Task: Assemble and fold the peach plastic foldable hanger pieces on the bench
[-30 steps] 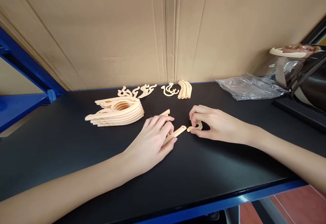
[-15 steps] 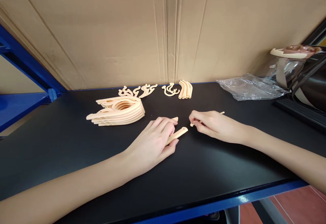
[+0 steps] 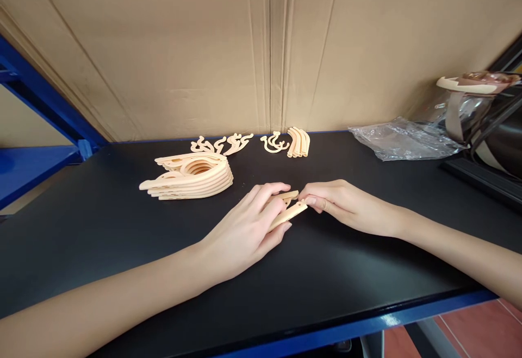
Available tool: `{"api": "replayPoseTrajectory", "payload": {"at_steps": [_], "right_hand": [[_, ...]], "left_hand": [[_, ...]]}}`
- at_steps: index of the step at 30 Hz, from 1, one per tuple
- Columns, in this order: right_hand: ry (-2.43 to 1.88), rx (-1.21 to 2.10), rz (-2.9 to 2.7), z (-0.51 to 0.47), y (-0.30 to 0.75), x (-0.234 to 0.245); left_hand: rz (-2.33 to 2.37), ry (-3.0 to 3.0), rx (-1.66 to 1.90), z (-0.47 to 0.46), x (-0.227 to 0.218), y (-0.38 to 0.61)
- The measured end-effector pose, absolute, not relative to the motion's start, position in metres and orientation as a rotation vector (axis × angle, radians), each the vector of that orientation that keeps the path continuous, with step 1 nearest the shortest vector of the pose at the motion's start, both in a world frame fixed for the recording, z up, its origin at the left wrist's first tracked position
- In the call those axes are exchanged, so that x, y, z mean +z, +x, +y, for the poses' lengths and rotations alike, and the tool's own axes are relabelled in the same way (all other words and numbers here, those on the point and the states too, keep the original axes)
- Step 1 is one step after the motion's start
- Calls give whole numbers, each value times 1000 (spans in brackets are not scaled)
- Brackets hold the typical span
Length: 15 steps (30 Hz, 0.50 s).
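My left hand (image 3: 256, 217) is closed around a beige plastic hanger frame (image 3: 290, 214), whose two arm ends stick out past the fingers to the right. My right hand (image 3: 342, 203) pinches a small beige piece at the ends of that frame. Most of this piece is hidden by the fingers, so I cannot tell its exact kind. Both hands are low over the black tabletop (image 3: 318, 282). Left of them lies a stack of beige hanger frames (image 3: 196, 187), all facing the same way.
Behind the stack lie several loose beige hooks (image 3: 238, 143). More hooks (image 3: 274, 143) and a bunch of curved beige pieces (image 3: 298, 142) are at the back middle. A clear plastic bag (image 3: 403, 139) sits at the back right. A cardboard wall (image 3: 183, 54) closes off the rear.
My right hand has moved slightly left and brought its small piece to the end of the hanger frame. The left hand's frame has shifted a little to the right.
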State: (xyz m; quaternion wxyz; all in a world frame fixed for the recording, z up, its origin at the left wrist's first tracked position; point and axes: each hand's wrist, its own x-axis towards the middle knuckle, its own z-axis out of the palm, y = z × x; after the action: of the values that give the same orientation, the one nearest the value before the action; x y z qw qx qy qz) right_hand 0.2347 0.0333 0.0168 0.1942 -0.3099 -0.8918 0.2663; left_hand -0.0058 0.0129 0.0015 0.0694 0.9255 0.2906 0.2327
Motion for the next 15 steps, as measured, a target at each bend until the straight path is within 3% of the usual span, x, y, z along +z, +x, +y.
{"api": "replayPoseTrajectory", "payload": {"at_steps": [6, 15], "right_hand": [[-960, 916, -2448, 29, 233, 15], [-858, 706, -2535, 26, 229, 15]], "left_hand": [[855, 2811, 660, 13, 0, -6], [896, 2739, 552, 12, 3, -6]]}}
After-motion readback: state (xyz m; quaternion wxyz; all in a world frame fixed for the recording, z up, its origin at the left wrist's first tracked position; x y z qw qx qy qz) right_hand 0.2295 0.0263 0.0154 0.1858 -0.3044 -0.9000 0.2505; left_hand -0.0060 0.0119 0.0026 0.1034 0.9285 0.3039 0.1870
